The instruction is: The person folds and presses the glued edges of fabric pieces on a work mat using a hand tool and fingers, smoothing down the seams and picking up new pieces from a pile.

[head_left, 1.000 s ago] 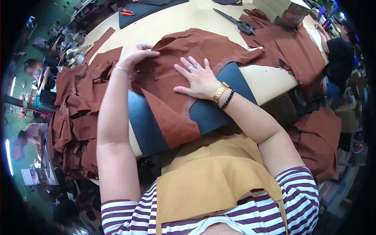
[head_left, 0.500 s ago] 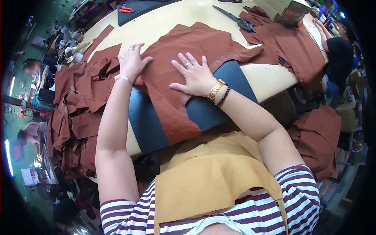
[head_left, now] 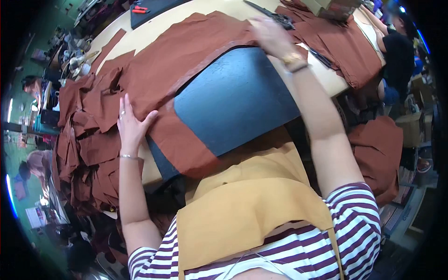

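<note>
A rust-brown cloth piece (head_left: 186, 51) lies across the table and partly over a dark blue board (head_left: 238, 93), much of which is bare. My left hand (head_left: 132, 122) rests at the cloth's left side, fingers spread, with nothing gripped. Near the far right end of the cloth is my right hand (head_left: 270, 35), blurred by motion; whether its fingers pinch the cloth edge cannot be made out. Large dark scissors (head_left: 275, 17) lie just beyond the right hand.
More rust-brown cloth is heaped on the left (head_left: 93, 140), stacked on the right (head_left: 340, 44) and bundled lower right (head_left: 378, 158). A red cutter (head_left: 139, 9) sits on another dark board. A box (head_left: 337, 9) stands at the far right, near a co-worker (head_left: 396, 51).
The cloth has shifted up and left, uncovering more of the blue board. My left hand has moved down and left; my right hand has moved up and right.
</note>
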Tool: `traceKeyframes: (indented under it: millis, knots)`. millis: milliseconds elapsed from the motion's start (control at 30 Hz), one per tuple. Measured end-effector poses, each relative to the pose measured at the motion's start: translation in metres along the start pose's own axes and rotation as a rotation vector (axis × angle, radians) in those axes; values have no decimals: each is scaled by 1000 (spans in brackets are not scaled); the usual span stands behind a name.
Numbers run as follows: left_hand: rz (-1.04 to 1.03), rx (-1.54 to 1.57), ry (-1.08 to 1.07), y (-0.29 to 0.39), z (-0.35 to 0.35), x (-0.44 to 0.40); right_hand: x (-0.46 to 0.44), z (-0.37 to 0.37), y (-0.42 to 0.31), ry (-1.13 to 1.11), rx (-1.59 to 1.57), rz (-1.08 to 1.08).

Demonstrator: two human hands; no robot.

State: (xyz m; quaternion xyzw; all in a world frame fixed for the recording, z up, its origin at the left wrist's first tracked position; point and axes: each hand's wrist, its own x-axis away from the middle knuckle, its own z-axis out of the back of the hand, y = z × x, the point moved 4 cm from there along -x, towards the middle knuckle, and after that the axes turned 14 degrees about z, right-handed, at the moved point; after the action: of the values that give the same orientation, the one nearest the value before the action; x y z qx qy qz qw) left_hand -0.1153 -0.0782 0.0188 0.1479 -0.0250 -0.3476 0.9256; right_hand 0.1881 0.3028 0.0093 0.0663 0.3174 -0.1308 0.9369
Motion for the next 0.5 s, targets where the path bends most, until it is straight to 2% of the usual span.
traceKeyframes:
  millis: [33, 67, 100, 167, 200, 267, 367, 467, 500]
  knots:
    - [82, 120, 54, -18, -5, 7, 31, 40, 17, 12, -36, -216]
    - [137, 223, 112, -36, -17, 13, 49, 82, 8, -278, 5, -584]
    - [180, 141, 98, -36, -16, 22, 114, 65, 61, -241, 193, -493]
    - [222, 54, 100, -13, -2, 44, 176, 86, 85, -351, 168, -616]
    - [206, 32, 141, -11, -4, 45, 188, 91, 85, -354, 77, -617]
    - [179, 186, 200, -8, -3, 45, 189, 109, 65, -467, 261, -558]
    - [105, 137, 350, -8, -2, 44, 193, 112, 51, -456, 393, -571]
    - [90, 562, 257, -7, -9, 44, 197, 113, 68, -107, 158, -739]
    - [162, 963, 85, -14, -25, 39, 210, 98, 89, 118, 106, -643]
